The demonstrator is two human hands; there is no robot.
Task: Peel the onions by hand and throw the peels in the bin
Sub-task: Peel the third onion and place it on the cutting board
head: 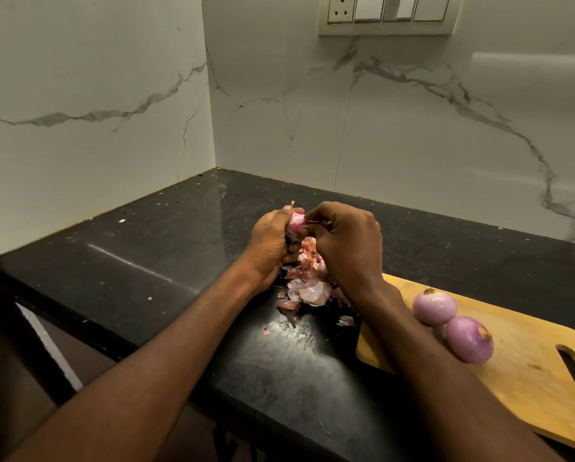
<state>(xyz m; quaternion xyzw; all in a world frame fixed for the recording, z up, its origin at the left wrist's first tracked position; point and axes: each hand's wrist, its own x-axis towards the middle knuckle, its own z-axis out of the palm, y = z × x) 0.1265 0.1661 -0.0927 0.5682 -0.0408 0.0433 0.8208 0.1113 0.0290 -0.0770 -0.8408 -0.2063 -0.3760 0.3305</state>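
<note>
Currently the left hand (pixel 268 243) grips a half-peeled red onion (pixel 296 222) while the right hand's (pixel 346 241) fingers (pixel 307 219) pinch its skin. Directly beneath the fingers, peels (pixel 307 288) pile on the table (pixel 152 248). The thin skin could tear short, scattering more scraps.

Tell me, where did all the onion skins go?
The onion peels lie in a heap on the black counter, right under both hands, just left of the wooden cutting board in the head view.

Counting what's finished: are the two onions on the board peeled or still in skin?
Peeled: both onions on the board show smooth, glossy purple flesh, with no papery skin.
</note>
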